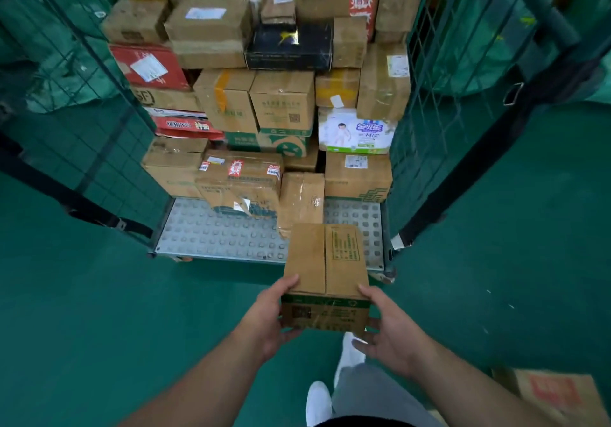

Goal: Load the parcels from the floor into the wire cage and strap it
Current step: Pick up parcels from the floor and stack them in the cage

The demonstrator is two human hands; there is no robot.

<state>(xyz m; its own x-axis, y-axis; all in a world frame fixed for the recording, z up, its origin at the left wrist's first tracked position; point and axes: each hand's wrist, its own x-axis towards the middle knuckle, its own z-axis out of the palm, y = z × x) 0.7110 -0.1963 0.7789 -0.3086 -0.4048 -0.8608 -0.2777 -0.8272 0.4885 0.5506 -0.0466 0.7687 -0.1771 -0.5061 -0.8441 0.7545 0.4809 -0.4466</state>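
Fingers of the left hand and right hand grasp the near end of a cardboard parcel, thumbs on top, one hand per side, equally near; its long axis points straight ahead over the wire cage front edge; bare base plate fronts the stacked parcels, likely its slot; another parcel lies on the floor; the strap is unfastened.

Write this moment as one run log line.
left hand, right hand: grip cardboard box | wire cage: partly loaded | straps: unfastened
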